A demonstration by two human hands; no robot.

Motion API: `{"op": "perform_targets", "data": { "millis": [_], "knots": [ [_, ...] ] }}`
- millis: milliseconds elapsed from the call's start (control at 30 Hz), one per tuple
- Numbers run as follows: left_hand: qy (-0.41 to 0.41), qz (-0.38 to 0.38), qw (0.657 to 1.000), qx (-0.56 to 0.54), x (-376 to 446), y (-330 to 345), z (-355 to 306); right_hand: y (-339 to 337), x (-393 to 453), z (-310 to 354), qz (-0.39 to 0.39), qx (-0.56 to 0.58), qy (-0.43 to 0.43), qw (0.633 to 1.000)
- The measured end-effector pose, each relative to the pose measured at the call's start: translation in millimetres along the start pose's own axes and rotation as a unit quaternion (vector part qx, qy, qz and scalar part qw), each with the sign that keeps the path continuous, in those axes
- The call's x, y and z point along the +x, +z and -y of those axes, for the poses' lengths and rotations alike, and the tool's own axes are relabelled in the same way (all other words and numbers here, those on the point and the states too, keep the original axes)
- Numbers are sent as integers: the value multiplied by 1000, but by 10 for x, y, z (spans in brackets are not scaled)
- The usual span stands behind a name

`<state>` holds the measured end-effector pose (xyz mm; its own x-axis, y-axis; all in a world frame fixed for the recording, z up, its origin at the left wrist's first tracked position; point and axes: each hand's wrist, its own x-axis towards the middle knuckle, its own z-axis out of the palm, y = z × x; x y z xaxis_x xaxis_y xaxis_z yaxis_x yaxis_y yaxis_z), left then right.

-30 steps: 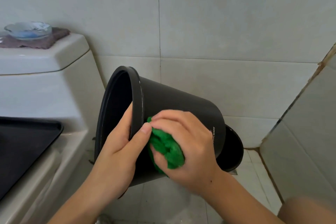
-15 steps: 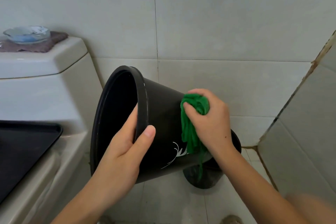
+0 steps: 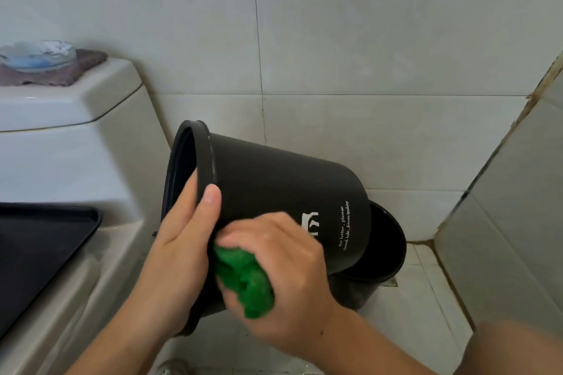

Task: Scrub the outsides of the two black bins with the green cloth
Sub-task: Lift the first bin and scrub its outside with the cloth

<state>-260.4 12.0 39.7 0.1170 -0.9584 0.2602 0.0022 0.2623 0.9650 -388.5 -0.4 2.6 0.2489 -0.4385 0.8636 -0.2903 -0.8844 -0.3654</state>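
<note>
A black bin (image 3: 283, 186) with white lettering is held on its side in mid-air, its mouth facing left. My left hand (image 3: 179, 250) grips its rim, thumb outside and fingers inside. My right hand (image 3: 289, 268) holds a bunched green cloth (image 3: 243, 280) and presses it against the bin's lower outer wall near the rim. A second black bin (image 3: 387, 256) stands upright on the floor behind, mostly hidden by the first bin.
A white toilet (image 3: 76, 161) fills the left side, with a black lid (image 3: 39, 243) and a glass dish (image 3: 36, 55) on a cloth on the tank. Tiled walls close in behind and at the right. My knee (image 3: 518, 347) shows at the bottom right.
My right hand has moved the cloth from the bin's far end back down toward the rim. The bin has turned, and its white lettering now faces up.
</note>
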Motion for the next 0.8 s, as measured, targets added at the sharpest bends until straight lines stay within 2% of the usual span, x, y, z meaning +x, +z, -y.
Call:
{"op": "perform_targets", "data": {
  "millis": [167, 267, 333, 367, 467, 500, 533, 633, 700, 800],
  "knots": [
    [49, 52, 996, 56, 19, -46, -105, 50, -94, -36, 10, -66, -71, 995],
    [40, 56, 997, 34, 12, -70, -93, -84, 11, -168, -32, -93, -54, 994],
    [46, 60, 997, 28, -12, -77, -122, -231, 85, -372, -91, -108, 45, 989],
    [54, 63, 996, 34, -27, -82, -153, -318, 129, -494, -126, -111, 136, 976],
    [72, 70, 993, 57, -51, -95, -222, -561, 183, -914, -174, -132, 419, 881],
    [72, 73, 993, 58, -58, -103, -225, -598, 162, -1008, -170, -144, 463, 858],
    [66, 77, 993, 53, -57, -108, -219, -606, 141, -1048, -161, -152, 474, 852],
    [58, 101, 990, 75, -39, -93, -132, -451, 146, -889, -127, -141, 405, 894],
    [36, 119, 989, 77, -30, -45, -39, -280, 169, -665, -109, -104, 323, 934],
    [15, 122, 991, 61, -20, 8, 29, -118, 212, -305, -89, -48, 208, 973]
  ]
}}
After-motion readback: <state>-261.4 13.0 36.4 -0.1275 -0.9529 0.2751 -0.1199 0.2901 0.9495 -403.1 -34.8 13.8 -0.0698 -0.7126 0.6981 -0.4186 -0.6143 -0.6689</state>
